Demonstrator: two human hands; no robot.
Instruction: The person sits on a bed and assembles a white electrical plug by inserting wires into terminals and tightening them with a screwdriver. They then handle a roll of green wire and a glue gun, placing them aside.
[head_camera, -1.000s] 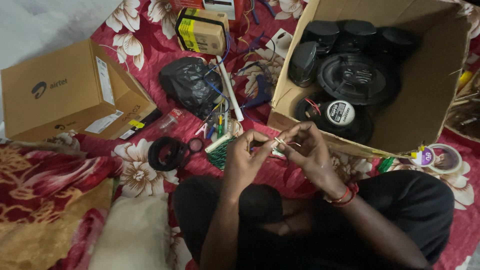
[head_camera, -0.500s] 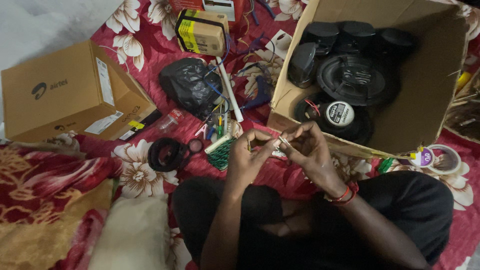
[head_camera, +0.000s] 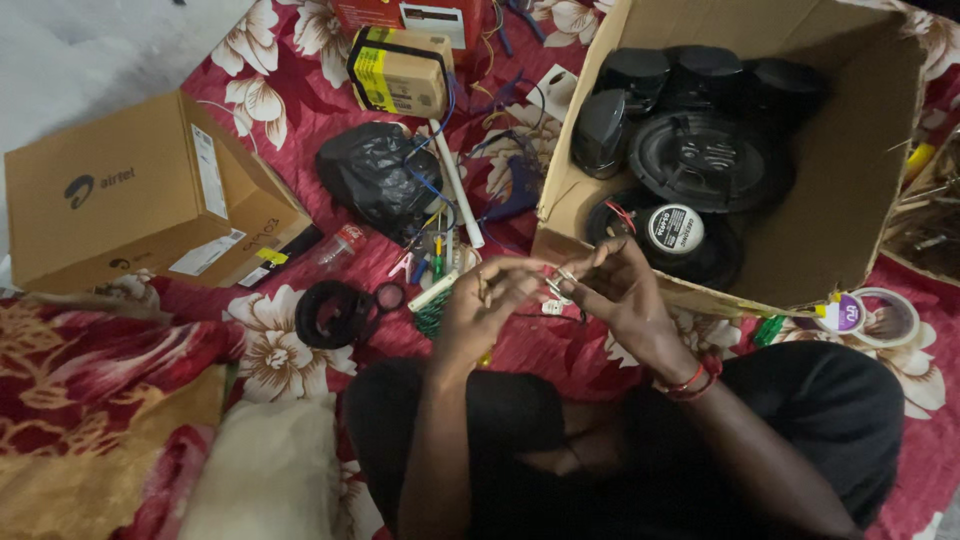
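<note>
- Step, as I read it: working thin wire ends (head_camera: 556, 283) together. Left hand (head_camera: 480, 312) and right hand (head_camera: 625, 295) each pinch them, fingers closed on the wire, tips nearly touching.
- Next move needs a steady pinch and fine twisting.
- Count: two cardboard boxes; big one (head_camera: 860, 180) beyond the fingers holds one flat speaker (head_camera: 705, 160), a second showing its magnet, and about four small black ones.

Speakers (head_camera: 705, 160) lie in the open carton (head_camera: 860, 150), right of the closed box (head_camera: 130, 200).
</note>
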